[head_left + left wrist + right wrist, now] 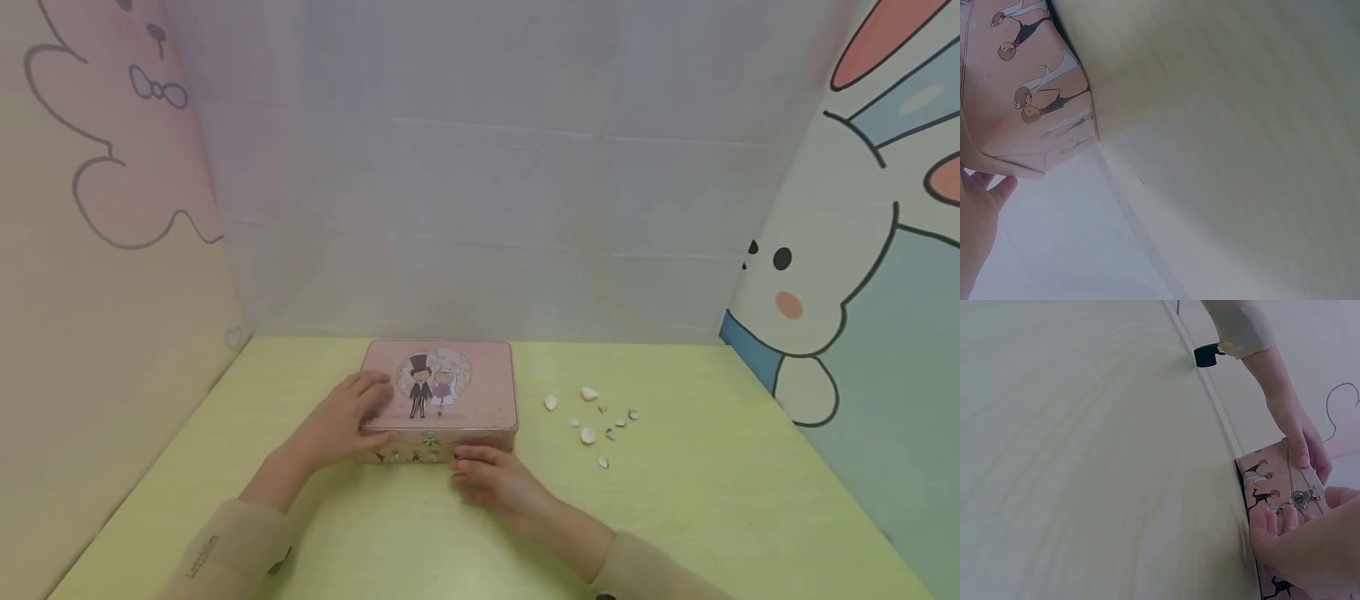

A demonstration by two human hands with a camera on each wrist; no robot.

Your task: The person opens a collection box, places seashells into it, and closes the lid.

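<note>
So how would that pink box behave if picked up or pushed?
The pink box is probably stiff, given its crisp, straight edges. Sitting low and broad on the table, it would likely slide rather than tip. Its smooth-looking surface might feel slippery.

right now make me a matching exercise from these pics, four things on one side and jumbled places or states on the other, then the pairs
Things:
1. left hand
2. pink box
3. small white pieces
4. right hand

Places or states:
A. lid down
B. by the box's front
C. at the box's left end
D. scattered right of the box

Pairs: 1-C, 2-A, 3-D, 4-B
</note>
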